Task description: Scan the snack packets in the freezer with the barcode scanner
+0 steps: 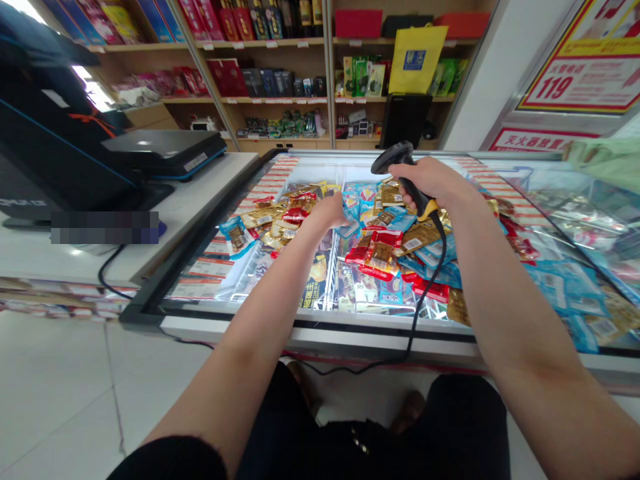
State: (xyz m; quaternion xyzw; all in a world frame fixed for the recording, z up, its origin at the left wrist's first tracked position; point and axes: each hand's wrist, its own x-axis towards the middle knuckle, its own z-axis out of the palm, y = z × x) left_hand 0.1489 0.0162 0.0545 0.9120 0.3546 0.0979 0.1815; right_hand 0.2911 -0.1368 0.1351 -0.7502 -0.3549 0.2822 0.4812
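Observation:
My right hand (433,181) is wrapped around the handle of a black and yellow barcode scanner (395,157), its head pointing left over the packets. A black cable hangs from the handle. My left hand (330,210) is closed at the edge of a blue snack packet (351,219), with the fingertips partly hidden. Around both hands lie several small snack packets in gold, red and blue, such as a red and gold packet (383,253) and a blue packet (236,237) at the left. They rest on the glass top of a chest freezer (200,293).
On the left counter (150,220) stand a flat black scale (170,150) and a dark machine (55,140). More packets (570,290) lie to the right of my right arm. Shelves (270,43) with boxed goods and a yellow bag (416,60) line the back.

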